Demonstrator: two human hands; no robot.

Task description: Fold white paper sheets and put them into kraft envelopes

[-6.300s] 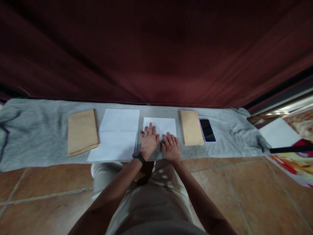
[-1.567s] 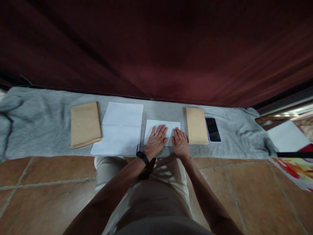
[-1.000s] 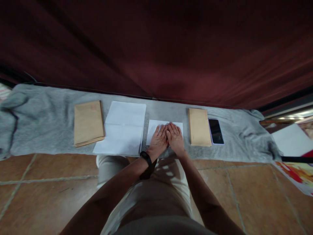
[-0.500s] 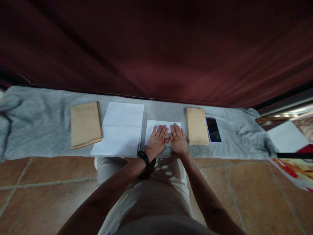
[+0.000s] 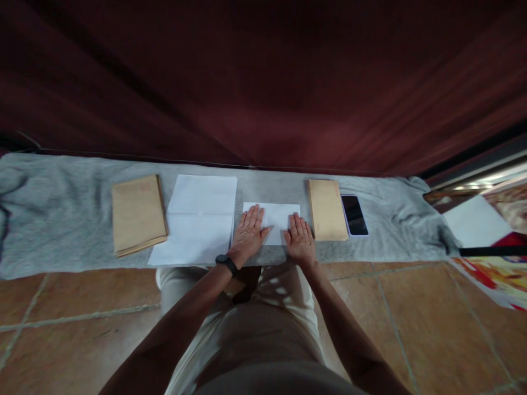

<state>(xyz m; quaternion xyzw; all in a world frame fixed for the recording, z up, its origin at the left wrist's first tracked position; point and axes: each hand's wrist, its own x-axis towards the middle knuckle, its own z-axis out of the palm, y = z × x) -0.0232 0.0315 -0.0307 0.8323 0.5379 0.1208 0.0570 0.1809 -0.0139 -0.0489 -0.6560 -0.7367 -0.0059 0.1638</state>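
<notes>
Left: larger brown stack (image 5: 138, 215), its corner lapping the creased white sheets (image 5: 198, 222). Next, the left hand (image 5: 247, 233) lies flat on the left end of the small white paper (image 5: 276, 219) on the table (image 5: 272, 189), the right hand (image 5: 301, 241) flat at its right end (neither gripping). Nearly together a moment ago, the hands now stand apart, baring the paper's middle; judged outward smoothing. Rightward: smaller brown stack (image 5: 328, 211), phone (image 5: 354, 215).

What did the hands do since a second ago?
The left hand moved left and the right hand moved right, so they're spread toward opposite ends of the small white paper instead of side by side. Nothing got picked up. The left brown stack, right brown stack, big white sheets and phone stayed put.
</notes>
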